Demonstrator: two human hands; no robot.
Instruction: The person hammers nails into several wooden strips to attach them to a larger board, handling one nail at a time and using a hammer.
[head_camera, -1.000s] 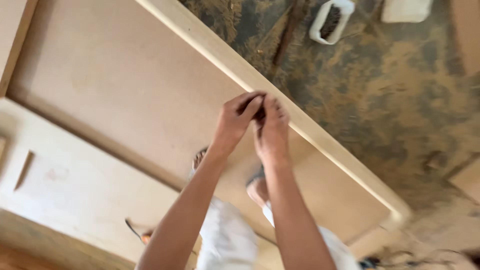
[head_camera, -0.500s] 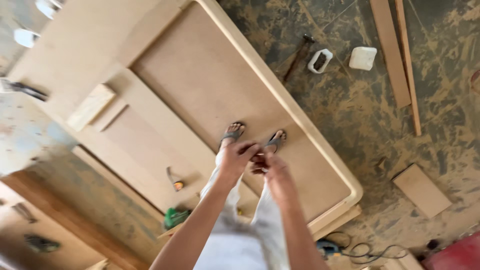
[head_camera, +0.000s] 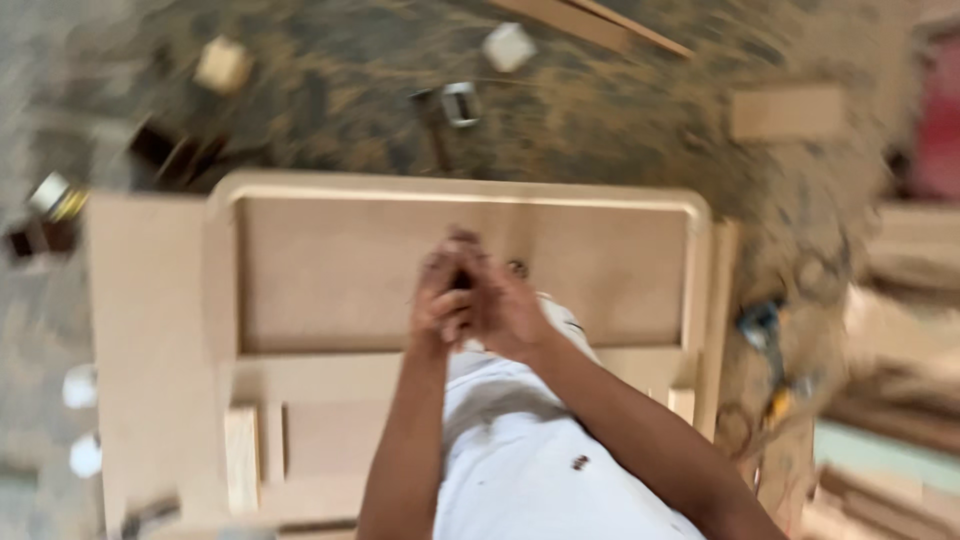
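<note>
sawdust and wood scraps cover the workshop floor (head_camera: 640, 130), and the whole view is blurred. nearest the camera are the person's white trousers (head_camera: 530, 450), with both forearms reaching forward from the bottom edge. the left hand (head_camera: 440, 295) and the right hand (head_camera: 505, 305) meet in front of the body, pressed together with fingers curled around a small dark thing (head_camera: 462, 280); it is too smeared to tell what it is, or which hand really grips it. below the hands lies a large pale framed panel (head_camera: 330, 270) with rounded corners and a raised rim, flat on the floor, and the person seems to stand on it. a small wooden block (head_camera: 241, 458) lies on the panel's near left part. just right of the panel, a blue power tool (head_camera: 760, 325) with a cable sits on the floor. farther off, beyond the panel's far rim, a hammer (head_camera: 435, 125) and a small white container (head_camera: 461, 103) lie close together, a white box (head_camera: 508, 46) lies past them, and a flat board piece (head_camera: 785, 112) lies to the right.
</note>
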